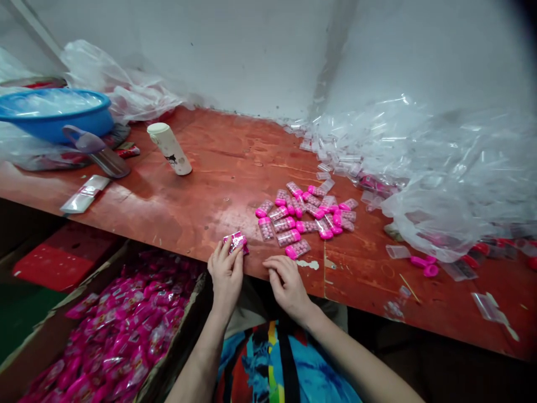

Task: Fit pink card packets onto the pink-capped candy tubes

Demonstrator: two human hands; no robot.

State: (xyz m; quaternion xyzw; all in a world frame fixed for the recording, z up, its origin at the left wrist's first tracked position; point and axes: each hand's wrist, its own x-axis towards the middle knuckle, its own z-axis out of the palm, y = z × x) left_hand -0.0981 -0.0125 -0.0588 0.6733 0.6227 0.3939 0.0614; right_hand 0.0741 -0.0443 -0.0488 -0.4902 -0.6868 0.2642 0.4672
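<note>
My left hand (225,271) is at the table's front edge, its fingertips closed on a small shiny pink packet (237,242) that lies on the wood. To its right, my right hand (288,282) hovers at the edge with nothing in it, fingers loosely bent and thumb apart. Just beyond the right hand lies a loose group of small clear bottles with pink caps (287,237), filled with pale pink beads or candies. The nearest bottle (297,249) is close to the right fingertips but apart from them.
A carton (191,305) of pink packets stands below the table at left. On the red-brown table (218,151) are a white flask (170,150), a drinking bottle (98,151), a phone-like object (86,194) and a blue basin (62,124). Clear tubes and plastic bags (436,212) pile at right.
</note>
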